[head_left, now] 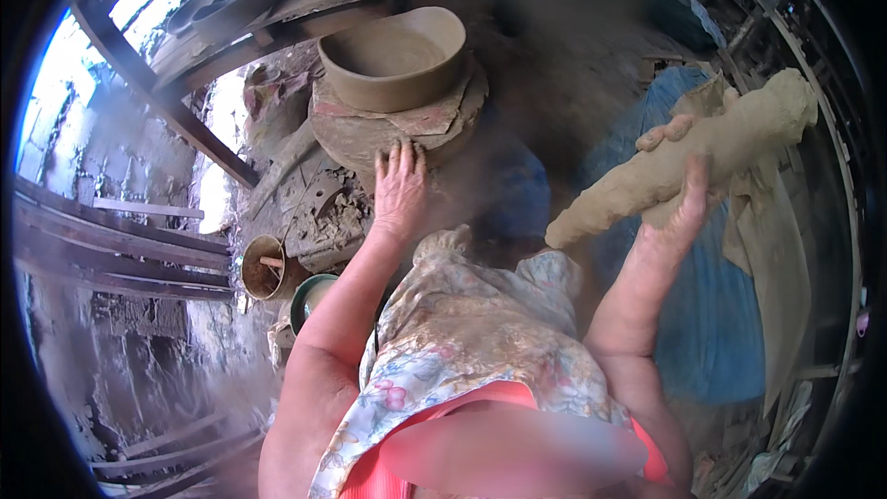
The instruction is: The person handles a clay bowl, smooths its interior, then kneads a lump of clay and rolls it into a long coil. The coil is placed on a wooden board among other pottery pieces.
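My left hand (400,194) rests with its fingers stretched over the near edge of a round turntable (349,137), holding nothing. On the turntable lies a flat board (420,120), and a wide, wet-looking clay bowl (397,88) with a wavy rim stands on it. Off to the right, my right hand (682,208) is closed around a long, thick roll of clay (753,129). The roll slants up toward the right, its narrower end pointing at my lap. My thumb shows on the near side and some fingertips on the far side.
Several formed clay pieces (236,5) stand on a wooden shelf at the upper left. A bucket (263,268) with a stick in it and a green-rimmed basin (309,300) sit by my left arm. Blue sheeting (716,314) and a draped cloth (771,249) lie at the right.
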The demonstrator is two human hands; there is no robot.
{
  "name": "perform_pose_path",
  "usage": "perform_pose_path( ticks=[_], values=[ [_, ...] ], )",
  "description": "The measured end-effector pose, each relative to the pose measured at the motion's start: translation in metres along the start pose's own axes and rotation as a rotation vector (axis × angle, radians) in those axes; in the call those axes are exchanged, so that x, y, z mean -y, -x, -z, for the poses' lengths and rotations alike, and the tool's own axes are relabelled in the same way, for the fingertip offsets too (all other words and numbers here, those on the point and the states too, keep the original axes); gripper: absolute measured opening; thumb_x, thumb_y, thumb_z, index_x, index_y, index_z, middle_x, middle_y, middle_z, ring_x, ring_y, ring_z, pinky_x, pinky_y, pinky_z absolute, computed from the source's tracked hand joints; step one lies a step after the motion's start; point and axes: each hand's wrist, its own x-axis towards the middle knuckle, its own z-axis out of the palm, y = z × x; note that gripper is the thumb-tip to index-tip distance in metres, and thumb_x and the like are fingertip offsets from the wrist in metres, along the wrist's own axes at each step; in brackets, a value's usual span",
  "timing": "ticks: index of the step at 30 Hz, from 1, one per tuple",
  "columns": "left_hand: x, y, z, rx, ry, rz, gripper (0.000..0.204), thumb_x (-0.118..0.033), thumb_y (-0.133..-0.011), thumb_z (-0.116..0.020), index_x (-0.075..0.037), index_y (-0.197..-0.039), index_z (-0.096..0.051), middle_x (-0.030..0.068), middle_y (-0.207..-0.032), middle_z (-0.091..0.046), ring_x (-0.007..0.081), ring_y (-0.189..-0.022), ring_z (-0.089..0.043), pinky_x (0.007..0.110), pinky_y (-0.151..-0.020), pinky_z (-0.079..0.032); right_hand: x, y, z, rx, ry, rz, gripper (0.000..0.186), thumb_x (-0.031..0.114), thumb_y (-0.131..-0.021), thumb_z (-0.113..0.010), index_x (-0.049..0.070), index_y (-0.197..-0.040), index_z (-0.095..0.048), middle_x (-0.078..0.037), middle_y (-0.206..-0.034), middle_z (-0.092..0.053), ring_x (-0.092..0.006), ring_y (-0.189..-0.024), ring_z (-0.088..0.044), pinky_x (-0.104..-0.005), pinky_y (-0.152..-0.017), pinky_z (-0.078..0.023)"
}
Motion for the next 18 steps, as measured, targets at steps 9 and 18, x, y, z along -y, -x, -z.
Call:
perform_pose_path(
  ticks=[9,18],
  values=[
    [-0.024,-0.04,0.041,0.057,0.442,-0.174,0.075,-0.047,-0.073,-0.066,-0.002,-0.129,-0.044,0.0193,-0.133,-0.043,0.0307,-0.124,-0.041,0.049,-0.106,-0.026,0.0,0.009,-0.011,0.015,-0.026,-0.167,0.049,0.03,-0.084,-0.061,-0.001,-0.117,-0.042,-0.01,-0.094,-0.051,-0.0215,-0.082,-0.053,-0.0353,-0.075,-0.046],
    [0.05,-0.008,0.017,-0.103,0.175,0.217,0.058,-0.045,-0.085,-0.054,-0.008,-0.13,-0.047,0.0097,-0.137,-0.042,0.0249,-0.131,-0.034,0.056,-0.106,-0.021,-0.007,0.01,-0.013,-0.01,-0.069,-0.125,0.046,0.025,-0.082,-0.066,0.0,-0.115,-0.045,-0.012,-0.091,-0.054,-0.0213,-0.076,-0.059,-0.036,-0.067,-0.052]
  ],
)
